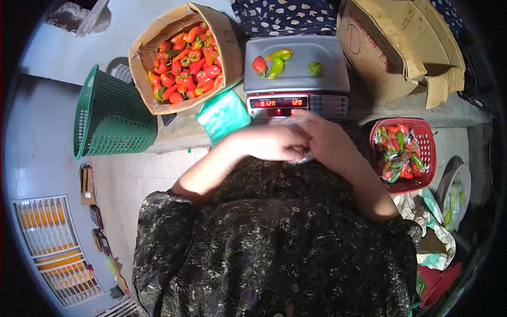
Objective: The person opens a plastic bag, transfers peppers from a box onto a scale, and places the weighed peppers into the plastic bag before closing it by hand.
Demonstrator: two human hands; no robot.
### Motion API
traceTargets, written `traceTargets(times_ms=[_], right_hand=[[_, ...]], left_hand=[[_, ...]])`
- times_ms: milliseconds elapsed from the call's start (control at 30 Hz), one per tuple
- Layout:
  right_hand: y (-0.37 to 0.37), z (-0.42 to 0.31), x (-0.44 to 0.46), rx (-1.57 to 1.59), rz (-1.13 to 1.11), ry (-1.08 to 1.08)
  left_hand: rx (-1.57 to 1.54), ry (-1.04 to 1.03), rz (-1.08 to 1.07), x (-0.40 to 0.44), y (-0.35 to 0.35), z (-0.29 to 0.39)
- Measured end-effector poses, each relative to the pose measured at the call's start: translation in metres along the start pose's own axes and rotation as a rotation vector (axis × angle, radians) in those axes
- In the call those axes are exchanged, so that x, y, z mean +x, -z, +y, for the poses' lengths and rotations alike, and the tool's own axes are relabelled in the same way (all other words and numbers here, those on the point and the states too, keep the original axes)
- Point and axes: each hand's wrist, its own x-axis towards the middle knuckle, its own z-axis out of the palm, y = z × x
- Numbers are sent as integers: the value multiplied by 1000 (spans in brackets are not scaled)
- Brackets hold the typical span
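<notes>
My left hand (277, 142) and my right hand (323, 138) meet in front of my chest, just before the scale. Their fingers are closed on a crumpled clear plastic bag (290, 122), which they mostly cover; motion smears the left one slightly. Beyond them stands a digital weighing scale (297, 92) with lit red digits. On its metal pan lie a red pepper (259, 65), a yellow-green pepper (280, 54), a green pepper (276, 67) and, apart to the right, a small green pepper (315, 68). Green plastic bags (224, 115) lie flat left of the scale.
An open cardboard box (232, 50) full of red peppers is at back left, near a green plastic basket (113, 113). Another cardboard box (369, 58) stands at back right. Below it, a red basket (429, 179) holds bagged peppers, beside a round bowl (467, 182) with green produce.
</notes>
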Motion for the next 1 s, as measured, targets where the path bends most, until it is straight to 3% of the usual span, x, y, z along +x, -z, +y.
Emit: traceTargets(times_ms=[67,133,200,267,333,433,500,600,633,700,767,867,967,1000], right_hand=[[14,-4,0,72,58,25],[27,2,-3,47,118,-1],[40,-2,-5,83,143,-41],[47,-2,-9,98,173,-83],[53,0,-13,94,216,-138],[60,-3,-15,15,280,-107],[63,-10,-17,171,242,-270],[61,-2,-19,257,256,-279],[59,1,-19,265,270,-241],[63,-10,-18,325,217,-442],[60,-10,-17,345,214,-457],[51,7,-16,315,251,-295],[50,14,-17,305,259,-288],[48,16,-17,305,293,-265]], left_hand=[[-267,66,112,-15,32,1],[-588,49,489,-14,56,-31],[-343,225,802,-1,79,-89],[-24,534,873,15,89,-140],[497,726,804,33,88,-160],[707,895,562,62,85,-167],[716,1003,448,85,85,-172],[760,1067,466,103,75,-185],[709,1038,488,105,75,-186],[700,938,530,102,70,-185],[708,855,563,97,63,-179],[682,810,580,94,55,-192],[476,688,782,87,51,-175],[344,553,878,80,50,-160]])
